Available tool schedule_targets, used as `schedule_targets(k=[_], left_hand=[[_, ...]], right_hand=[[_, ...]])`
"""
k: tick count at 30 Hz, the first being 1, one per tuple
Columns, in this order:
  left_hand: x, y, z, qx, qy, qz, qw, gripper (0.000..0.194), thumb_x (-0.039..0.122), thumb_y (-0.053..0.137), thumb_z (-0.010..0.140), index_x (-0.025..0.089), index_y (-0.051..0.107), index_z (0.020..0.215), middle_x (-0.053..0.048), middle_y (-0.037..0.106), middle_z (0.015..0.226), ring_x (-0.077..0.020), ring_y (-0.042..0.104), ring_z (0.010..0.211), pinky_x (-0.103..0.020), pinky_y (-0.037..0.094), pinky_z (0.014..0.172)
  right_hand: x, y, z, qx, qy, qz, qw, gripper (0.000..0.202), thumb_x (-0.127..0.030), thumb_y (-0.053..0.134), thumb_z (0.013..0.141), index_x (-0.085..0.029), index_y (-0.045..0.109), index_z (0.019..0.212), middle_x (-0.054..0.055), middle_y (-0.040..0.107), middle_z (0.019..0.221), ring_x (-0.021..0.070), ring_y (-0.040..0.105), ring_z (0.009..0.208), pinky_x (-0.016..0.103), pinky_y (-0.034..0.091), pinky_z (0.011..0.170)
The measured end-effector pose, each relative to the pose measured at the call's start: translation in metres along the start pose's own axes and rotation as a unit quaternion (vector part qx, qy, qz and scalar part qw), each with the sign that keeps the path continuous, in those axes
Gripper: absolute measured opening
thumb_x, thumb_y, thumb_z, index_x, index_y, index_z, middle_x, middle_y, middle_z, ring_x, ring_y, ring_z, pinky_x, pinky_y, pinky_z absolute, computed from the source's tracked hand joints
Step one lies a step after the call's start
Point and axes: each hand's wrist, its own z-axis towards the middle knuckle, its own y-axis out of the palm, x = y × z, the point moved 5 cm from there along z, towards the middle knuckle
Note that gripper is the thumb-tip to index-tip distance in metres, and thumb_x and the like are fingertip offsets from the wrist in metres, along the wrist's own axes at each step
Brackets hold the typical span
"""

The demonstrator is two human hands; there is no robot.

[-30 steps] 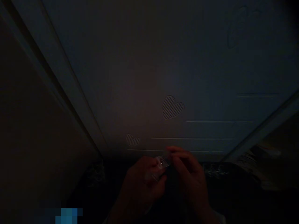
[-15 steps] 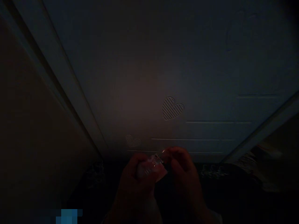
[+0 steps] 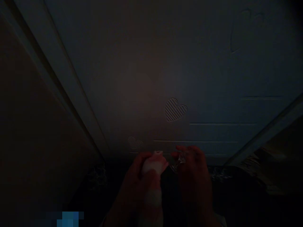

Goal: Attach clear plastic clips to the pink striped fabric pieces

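Observation:
The picture is very dark. My left hand (image 3: pixel 137 179) is wrapped round a long pink-and-white banded thing (image 3: pixel 152 165), whose lower part hangs down past the wrist. A small pale tip stands at its top, and a pink edge sticks out to the right. Its kind is not clear. Just to the right, my right hand (image 3: pixel 193 160) has its fingers curled round a small clear, shiny piece (image 3: pixel 181 158) that looks like plastic. A narrow gap lies between the clear piece and the banded thing.
A pale door-like panel (image 3: pixel 132 78) with grooved lines fills the view ahead. It bears a large striped heart (image 3: pixel 175 109) and a smaller heart (image 3: pixel 135 142). A brownish surface (image 3: pixel 28 126) stands on the left. Dark fabric with pale fringes (image 3: pixel 97 175) lies low down.
The clear piece has come away from the top of the banded thing and moved right with my right hand. In my left hand the banded thing now stands more upright and shows more.

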Motion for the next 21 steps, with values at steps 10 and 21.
schedule_targets(k=[10, 21], left_hand=[[-0.001, -0.008, 0.009, 0.087, 0.133, 0.065, 0.985, 0.019, 0.032, 0.062, 0.083, 0.023, 0.057, 0.098, -0.002, 0.067, 0.099, -0.0191, 0.065, 0.090, -0.027, 0.049, 0.077], [-0.004, 0.004, 0.009, -0.103, 0.116, -0.014, 0.988, 0.013, 0.024, 0.064, 0.083, 0.029, 0.066, 0.095, 0.004, 0.070, 0.098, -0.0143, 0.064, 0.088, -0.020, 0.050, 0.075]], right_hand=[[0.005, 0.020, -0.011, -0.100, 0.042, -0.011, 0.994, 0.025, -0.020, 0.078, 0.066, -0.028, 0.070, 0.087, -0.003, 0.076, 0.077, 0.0159, 0.069, 0.071, 0.024, 0.055, 0.063], [0.005, 0.021, -0.008, -0.106, 0.028, -0.068, 0.992, 0.027, -0.024, 0.078, 0.066, -0.037, 0.077, 0.089, -0.005, 0.077, 0.089, 0.0157, 0.068, 0.082, 0.024, 0.052, 0.072]])
